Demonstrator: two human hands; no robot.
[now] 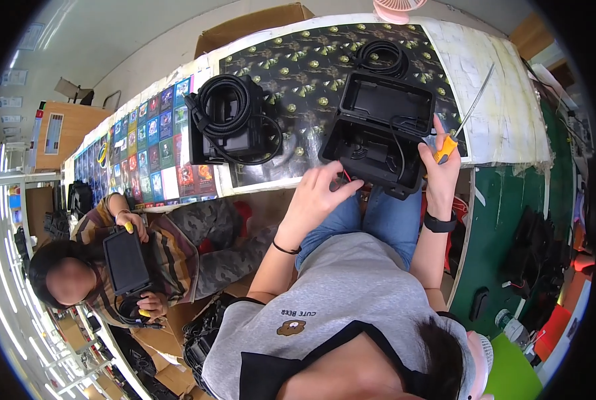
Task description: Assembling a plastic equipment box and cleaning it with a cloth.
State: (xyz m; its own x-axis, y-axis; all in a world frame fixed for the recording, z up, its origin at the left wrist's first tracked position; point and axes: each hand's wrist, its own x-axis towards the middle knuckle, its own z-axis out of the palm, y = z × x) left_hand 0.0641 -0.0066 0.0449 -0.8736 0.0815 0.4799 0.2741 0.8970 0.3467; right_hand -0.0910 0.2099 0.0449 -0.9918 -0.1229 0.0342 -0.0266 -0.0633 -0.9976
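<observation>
An opened black plastic case (372, 148) rests at the table's near edge, its lid (388, 101) tipped back on the far side. A thin black cable runs inside from lid to base. My left hand (321, 193) is at the case's near left corner, fingers bent around a thin red wire (346, 175); the wire's ends are hidden. My right hand (439, 160) is at the case's right side, closed around the orange-yellow handle of a screwdriver (447, 148). The long metal shaft points up and away to the right.
Left on the table sits another black case (248, 137) with a coiled corrugated hose (223, 107) on top. A coiled black cable (382, 59) lies behind the open lid. A pink fan (398, 9) stands at the far edge. At left, a co-worker holds a black case (126, 261).
</observation>
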